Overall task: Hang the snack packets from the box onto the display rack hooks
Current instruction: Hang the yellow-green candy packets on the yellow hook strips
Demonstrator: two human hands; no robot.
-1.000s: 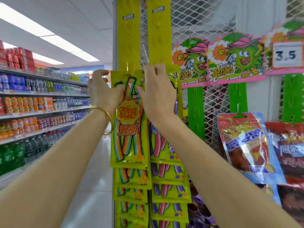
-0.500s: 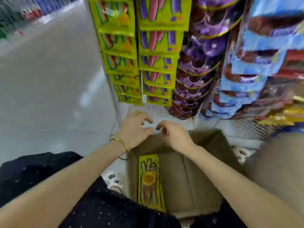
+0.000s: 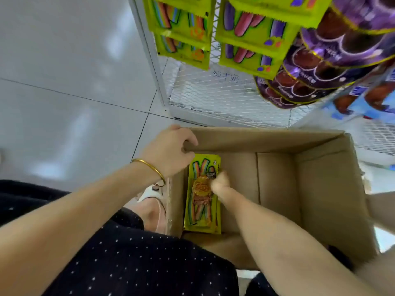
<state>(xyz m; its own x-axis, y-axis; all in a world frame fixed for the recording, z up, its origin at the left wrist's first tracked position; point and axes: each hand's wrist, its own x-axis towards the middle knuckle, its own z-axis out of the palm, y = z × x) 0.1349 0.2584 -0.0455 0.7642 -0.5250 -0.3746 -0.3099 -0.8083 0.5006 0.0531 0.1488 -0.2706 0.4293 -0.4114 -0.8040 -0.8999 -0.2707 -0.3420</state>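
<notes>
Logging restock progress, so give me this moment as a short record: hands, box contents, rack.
left hand: grips the cardboard box at its far-left rim
right hand: inside the box, curled at the top of the yellow packet; grip blurred
yellow packet: flat on the box floor by its left wall
display rack: hanging yellow packets and purple packets above the box

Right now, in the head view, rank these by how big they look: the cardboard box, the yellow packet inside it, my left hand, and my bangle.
1. cardboard box
2. yellow packet and left hand: about alike, and the hand is nearer the camera, so no ranking
3. bangle
</notes>
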